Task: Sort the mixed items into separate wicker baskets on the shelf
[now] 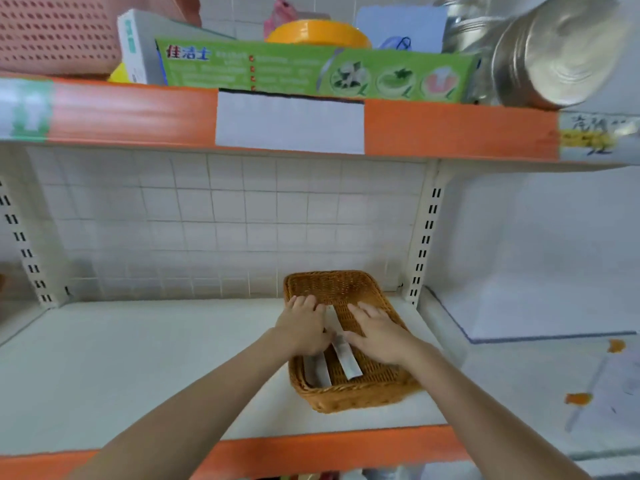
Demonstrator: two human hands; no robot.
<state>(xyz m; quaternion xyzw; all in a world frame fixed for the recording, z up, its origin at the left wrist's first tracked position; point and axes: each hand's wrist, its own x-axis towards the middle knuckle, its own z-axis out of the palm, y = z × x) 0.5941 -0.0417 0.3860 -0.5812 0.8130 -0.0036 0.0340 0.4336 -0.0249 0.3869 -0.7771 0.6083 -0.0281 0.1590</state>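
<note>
Both hands in the wicker basket on the shelf

The brown woven wicker basket (349,393) sat toward the right end of the white, orange-edged shelf (138,368), holding long white flat packets (347,358). The left hand (304,327) and right hand (379,332) lay over them; whether either grip pinched a packet could not be told. Above, a green carton (311,69) lay along the upper shelf's front edge.

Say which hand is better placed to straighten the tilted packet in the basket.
Probably the right hand: its open fingers lie beside the tilted packet in the basket. The left hand sits nearer the other packet by the left wall.
</note>
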